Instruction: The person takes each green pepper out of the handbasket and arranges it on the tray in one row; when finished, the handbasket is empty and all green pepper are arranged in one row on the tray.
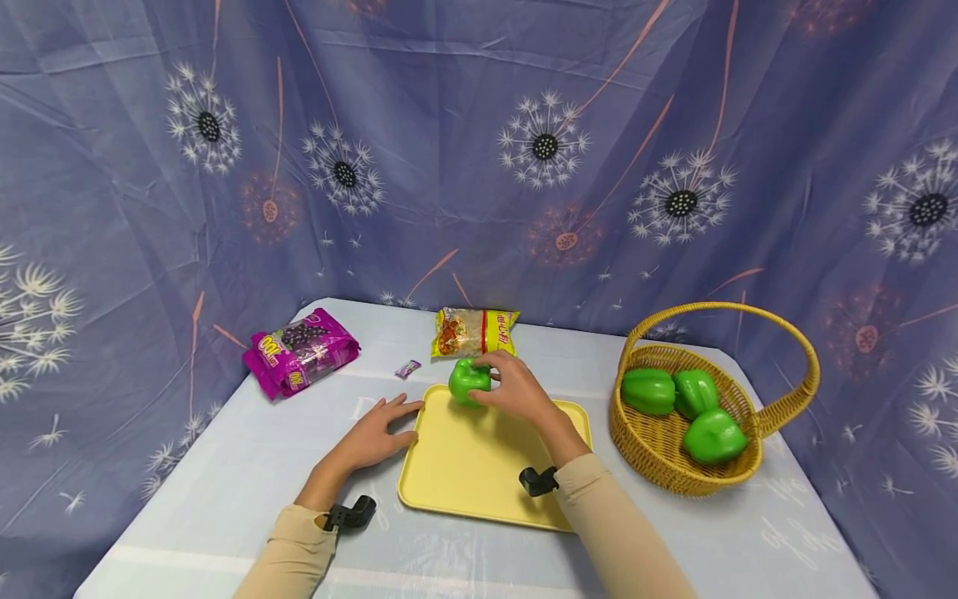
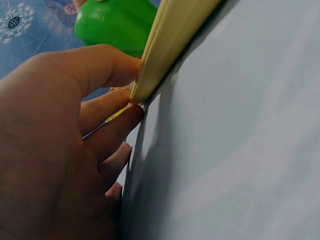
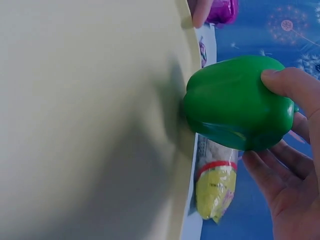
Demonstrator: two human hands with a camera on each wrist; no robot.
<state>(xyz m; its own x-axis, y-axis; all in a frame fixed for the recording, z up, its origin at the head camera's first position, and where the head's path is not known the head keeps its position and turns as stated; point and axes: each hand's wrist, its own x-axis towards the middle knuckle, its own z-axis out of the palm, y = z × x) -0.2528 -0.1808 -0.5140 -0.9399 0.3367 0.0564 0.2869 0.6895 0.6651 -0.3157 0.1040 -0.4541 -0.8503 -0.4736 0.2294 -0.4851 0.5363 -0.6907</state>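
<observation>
A green bell pepper (image 1: 469,382) is in my right hand (image 1: 518,391), over the far left corner of a yellow tray (image 1: 479,466). In the right wrist view, thumb and fingers grip the pepper (image 3: 235,102) around its stem end. Whether its lower end touches the tray, I cannot tell. My left hand (image 1: 377,434) is at the tray's left side, thumb and fingertips against the rim, fingers extended. The left wrist view shows that hand (image 2: 55,120) at the tray's edge (image 2: 165,45), with the pepper beyond.
Right of the tray, a wicker basket (image 1: 666,474) with a tall handle holds several green bell peppers (image 1: 714,436). A yellow food packet (image 1: 471,332) lies behind the tray. At the back left are a purple bag (image 1: 303,351) and a small purple wrapped piece (image 1: 407,368).
</observation>
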